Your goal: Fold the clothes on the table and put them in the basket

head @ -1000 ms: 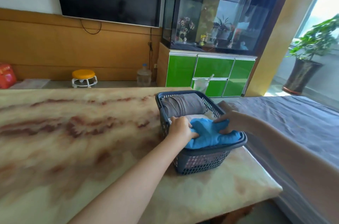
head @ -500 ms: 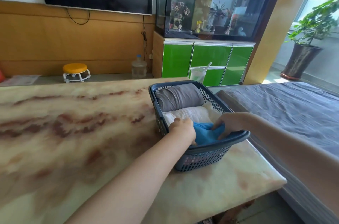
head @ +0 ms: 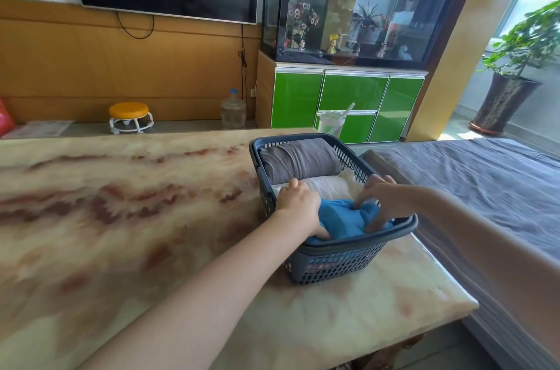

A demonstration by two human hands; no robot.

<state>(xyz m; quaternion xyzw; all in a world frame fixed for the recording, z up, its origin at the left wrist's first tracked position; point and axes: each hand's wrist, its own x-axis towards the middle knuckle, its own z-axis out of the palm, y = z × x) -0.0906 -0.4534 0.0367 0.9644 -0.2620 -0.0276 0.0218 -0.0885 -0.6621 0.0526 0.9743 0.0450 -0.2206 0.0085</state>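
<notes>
No legible writing anywhere in view.

Only three spots carry marks, and none of them resolves into letters or numbers. A flat printed sheet (head: 39,128) lies on the floor just left of the orange stool (head: 129,110), and its print is a pale blur. Farther left of the stool, a red packet (head: 4,120) is cut by the picture's edge and shows only light smudges. Far up and to the right of the stool, the top frame of the fish tank (head: 345,6) bears a few tiny pale marks, too small to make out.
</notes>
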